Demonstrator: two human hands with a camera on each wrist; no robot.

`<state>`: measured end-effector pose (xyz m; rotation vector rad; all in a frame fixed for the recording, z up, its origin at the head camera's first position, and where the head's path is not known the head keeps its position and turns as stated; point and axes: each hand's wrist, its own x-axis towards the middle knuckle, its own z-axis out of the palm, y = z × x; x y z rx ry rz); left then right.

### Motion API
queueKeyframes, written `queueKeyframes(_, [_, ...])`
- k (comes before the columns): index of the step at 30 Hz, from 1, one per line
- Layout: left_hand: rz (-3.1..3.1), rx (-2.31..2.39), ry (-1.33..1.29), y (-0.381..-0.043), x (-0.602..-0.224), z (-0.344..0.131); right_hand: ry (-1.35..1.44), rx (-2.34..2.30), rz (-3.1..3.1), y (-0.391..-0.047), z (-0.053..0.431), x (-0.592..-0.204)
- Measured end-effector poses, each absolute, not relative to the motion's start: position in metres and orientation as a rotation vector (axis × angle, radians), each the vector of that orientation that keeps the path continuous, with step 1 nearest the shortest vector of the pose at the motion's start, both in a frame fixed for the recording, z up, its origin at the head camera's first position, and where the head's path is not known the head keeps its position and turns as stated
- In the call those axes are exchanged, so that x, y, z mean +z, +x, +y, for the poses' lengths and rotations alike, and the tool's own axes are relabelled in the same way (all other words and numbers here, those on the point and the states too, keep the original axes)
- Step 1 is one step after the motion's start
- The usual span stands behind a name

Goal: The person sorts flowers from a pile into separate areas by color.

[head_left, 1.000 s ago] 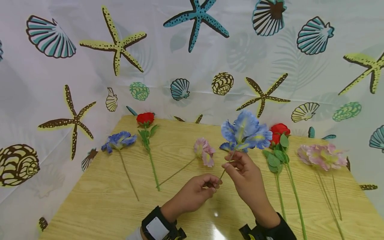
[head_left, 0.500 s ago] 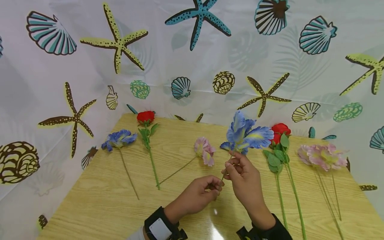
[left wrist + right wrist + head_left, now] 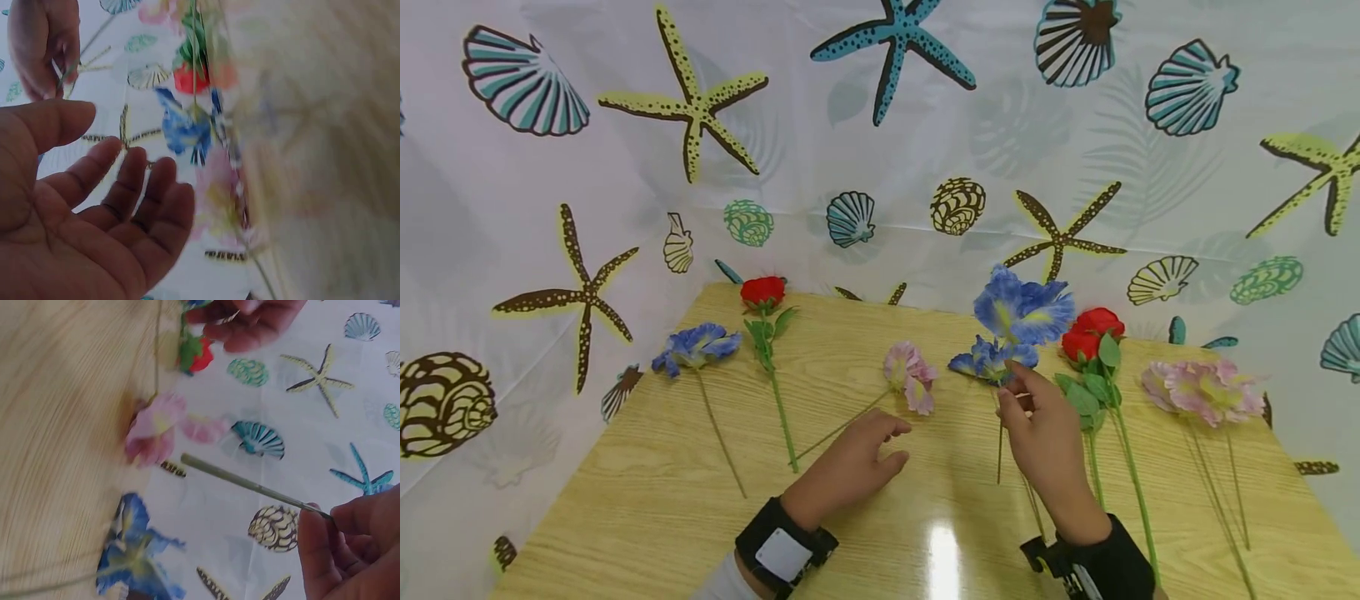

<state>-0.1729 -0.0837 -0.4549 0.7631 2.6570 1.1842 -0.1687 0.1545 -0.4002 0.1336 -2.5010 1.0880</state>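
Flowers [image 3: 907, 367] lie on a table [image 3: 647, 492] before cloth [image 3: 797, 158].

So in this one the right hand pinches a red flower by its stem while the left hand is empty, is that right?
Not quite: the colour is wrong. The head view shows the right hand pinching a blue flower by its stem, while the left hand is empty.

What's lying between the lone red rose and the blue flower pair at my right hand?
One pink flower, its bloom nearer the blue pair; the head view shows it.
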Motion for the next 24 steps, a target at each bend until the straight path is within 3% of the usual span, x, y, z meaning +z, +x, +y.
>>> queueKeyframes(11, [3.103, 0.792, 0.384, -0.178, -0.459, -0.114, 0.043, 0.874, -2.748, -0.2, 0.198, -0.423])
queueKeyframes(24, [3.304, 0.391, 0.377, -0.171, -0.468, -0.122, -0.013, 0.85, -2.987, -0.222, 0.211, -0.447])
